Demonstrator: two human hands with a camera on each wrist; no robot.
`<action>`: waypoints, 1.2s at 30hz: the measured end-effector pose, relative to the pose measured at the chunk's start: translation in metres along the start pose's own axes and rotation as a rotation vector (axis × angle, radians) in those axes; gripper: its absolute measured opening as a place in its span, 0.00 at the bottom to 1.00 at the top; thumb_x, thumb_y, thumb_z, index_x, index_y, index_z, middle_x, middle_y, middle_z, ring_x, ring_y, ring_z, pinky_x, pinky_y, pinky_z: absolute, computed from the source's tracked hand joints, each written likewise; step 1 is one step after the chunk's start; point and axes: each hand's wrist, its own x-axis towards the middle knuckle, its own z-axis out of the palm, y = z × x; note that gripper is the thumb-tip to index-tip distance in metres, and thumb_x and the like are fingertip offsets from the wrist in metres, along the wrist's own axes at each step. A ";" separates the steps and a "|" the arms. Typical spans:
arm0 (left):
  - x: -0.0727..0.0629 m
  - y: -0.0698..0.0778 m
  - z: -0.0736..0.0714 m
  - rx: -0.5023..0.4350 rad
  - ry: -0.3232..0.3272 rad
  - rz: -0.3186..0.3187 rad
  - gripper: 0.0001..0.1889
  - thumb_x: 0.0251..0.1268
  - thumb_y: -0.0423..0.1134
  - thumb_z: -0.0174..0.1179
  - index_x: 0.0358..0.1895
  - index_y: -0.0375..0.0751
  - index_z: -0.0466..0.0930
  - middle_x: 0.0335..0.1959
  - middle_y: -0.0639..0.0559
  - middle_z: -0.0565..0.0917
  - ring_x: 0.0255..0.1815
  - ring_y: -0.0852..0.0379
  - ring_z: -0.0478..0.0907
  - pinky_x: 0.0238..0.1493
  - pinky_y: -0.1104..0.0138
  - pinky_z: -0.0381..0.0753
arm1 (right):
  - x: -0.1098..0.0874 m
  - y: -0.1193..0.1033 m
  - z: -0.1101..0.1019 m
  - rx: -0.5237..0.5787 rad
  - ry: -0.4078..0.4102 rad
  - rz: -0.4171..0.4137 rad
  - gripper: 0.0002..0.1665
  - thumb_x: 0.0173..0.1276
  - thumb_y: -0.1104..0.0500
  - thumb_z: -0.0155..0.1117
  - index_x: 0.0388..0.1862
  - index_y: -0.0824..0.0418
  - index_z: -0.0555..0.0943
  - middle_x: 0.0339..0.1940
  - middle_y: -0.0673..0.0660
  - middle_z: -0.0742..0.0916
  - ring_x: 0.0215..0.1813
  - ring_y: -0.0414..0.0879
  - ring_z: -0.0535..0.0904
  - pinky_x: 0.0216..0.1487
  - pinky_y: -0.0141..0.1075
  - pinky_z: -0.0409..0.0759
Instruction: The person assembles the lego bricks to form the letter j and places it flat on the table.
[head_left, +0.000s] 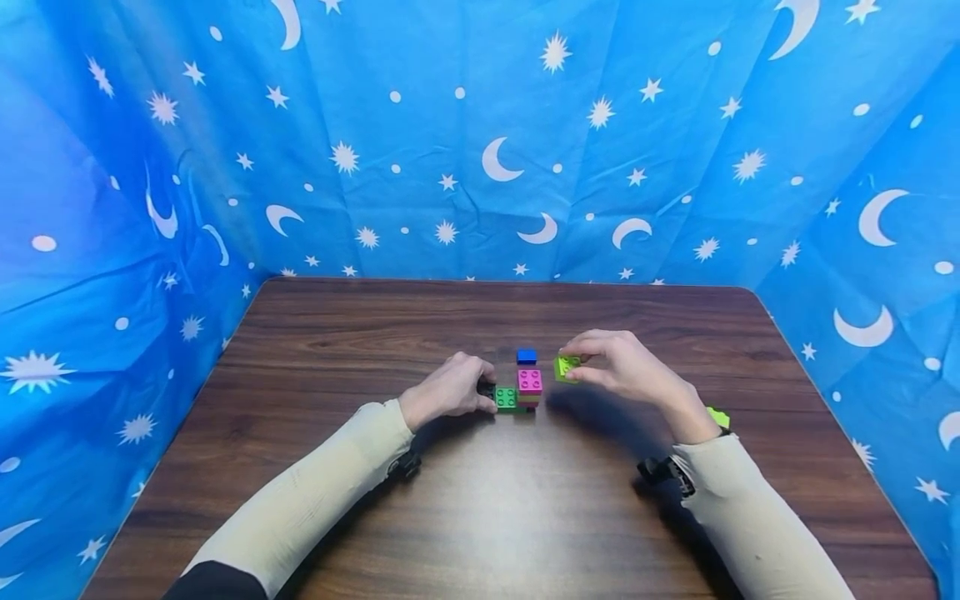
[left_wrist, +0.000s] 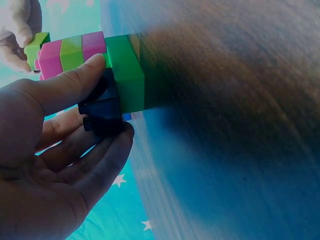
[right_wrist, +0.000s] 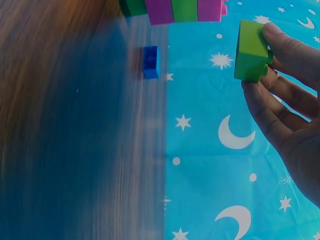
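Near the table's middle stands a joined group of toy building bricks: a green brick (head_left: 506, 398) low down, a tower of pink, lime and pink bricks with a pink brick (head_left: 529, 382) on top, and a black brick (left_wrist: 106, 112) at the left end. My left hand (head_left: 450, 385) grips the black brick between thumb and fingers. To the right of the tower, my right hand (head_left: 630, 367) pinches a lime-green brick (right_wrist: 251, 52), raised above the table with its studs turned toward the palm in the right wrist view.
A small blue brick (head_left: 527, 357) lies on the wooden table (head_left: 360, 325) just behind the tower. Another lime piece (head_left: 717, 417) shows partly behind my right wrist. Blue cloth (head_left: 420, 208) with moons and stars hangs around the table's back and sides.
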 end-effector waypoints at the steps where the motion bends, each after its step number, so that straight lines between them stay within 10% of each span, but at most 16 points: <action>1: 0.000 0.000 0.000 0.000 -0.001 -0.004 0.19 0.50 0.48 0.75 0.44 0.43 0.85 0.34 0.54 0.85 0.33 0.60 0.78 0.39 0.67 0.79 | 0.001 -0.001 0.001 0.000 -0.001 -0.004 0.15 0.61 0.58 0.72 0.48 0.56 0.85 0.46 0.50 0.87 0.47 0.45 0.84 0.47 0.45 0.83; 36: -0.001 0.000 0.003 0.023 -0.003 -0.002 0.15 0.50 0.49 0.75 0.36 0.46 0.83 0.26 0.59 0.80 0.27 0.61 0.74 0.30 0.68 0.75 | 0.028 -0.022 0.021 0.042 -0.041 -0.138 0.17 0.62 0.56 0.72 0.48 0.60 0.85 0.47 0.54 0.87 0.48 0.45 0.83 0.44 0.43 0.83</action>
